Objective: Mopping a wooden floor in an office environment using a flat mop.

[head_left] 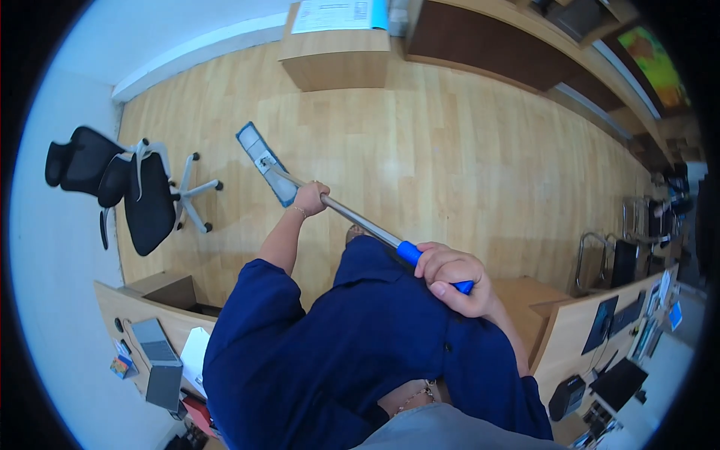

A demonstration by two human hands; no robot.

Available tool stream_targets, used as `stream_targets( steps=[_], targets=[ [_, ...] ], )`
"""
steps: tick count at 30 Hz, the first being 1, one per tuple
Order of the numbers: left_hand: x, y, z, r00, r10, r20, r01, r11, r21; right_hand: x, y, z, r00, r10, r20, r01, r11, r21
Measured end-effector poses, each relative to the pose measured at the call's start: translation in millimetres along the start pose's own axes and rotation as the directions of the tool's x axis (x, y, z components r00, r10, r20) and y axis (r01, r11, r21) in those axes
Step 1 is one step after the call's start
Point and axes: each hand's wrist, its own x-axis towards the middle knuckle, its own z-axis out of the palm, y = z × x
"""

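Note:
A flat mop [362,222] with a metal pole runs from my body out to the upper left. Its blue-edged, flat head [264,162] lies on the wooden floor, tilted across the boards. My left hand [310,198] is closed around the pole, not far above the head. Around the blue grip at the pole's upper end, my right hand [454,279] is wrapped, with the blue tip showing past the fingers.
A black office chair [146,195] on casters stands at the left. Ahead is a wooden cabinet [334,67] with papers on top. Desks flank me: one carries a laptop [154,343], the other a monitor [619,382]. Metal-framed chairs [607,259] stand at the right.

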Motion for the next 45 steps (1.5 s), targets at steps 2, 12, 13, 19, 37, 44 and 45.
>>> stream_targets(
  steps=[2, 12, 13, 19, 37, 44, 45],
  targets=[
    [18, 44, 17, 0.997, 0.074, 0.036, -0.074, 0.997, -0.003, -40, -17, -15, 0.997, 0.011, -0.082, -0.013, 1.0, -0.028],
    [32, 442, 154, 0.745, 0.585, 0.321, -0.593, 0.801, -0.083, -342, -197, -41, 0.731, -0.013, -0.682, -0.266, 0.916, -0.302],
    [18, 486, 166, 0.731, 0.578, 0.363, -0.574, 0.808, -0.13, -370, -217, -34, 0.711, -0.042, -0.702, -0.294, 0.889, -0.351],
    [-58, 643, 240, 0.439, 0.856, 0.273, -0.656, 0.513, -0.554, -434, -284, 19, 0.745, -0.25, -0.618, -0.279, 0.725, -0.63],
    [-78, 477, 128, 0.815, 0.532, 0.23, -0.46, 0.835, -0.303, -371, -246, -54, 0.919, -0.317, 0.233, 0.379, 0.873, -0.308],
    [-100, 290, 72, 0.991, 0.12, -0.058, -0.126, 0.985, -0.114, -254, -133, -30, 0.966, -0.257, -0.008, 0.255, 0.963, -0.084],
    [-108, 278, 62, 0.989, 0.081, -0.127, -0.095, 0.99, -0.107, -238, -135, -30, 0.962, -0.25, 0.108, 0.257, 0.965, -0.06]
  ],
)
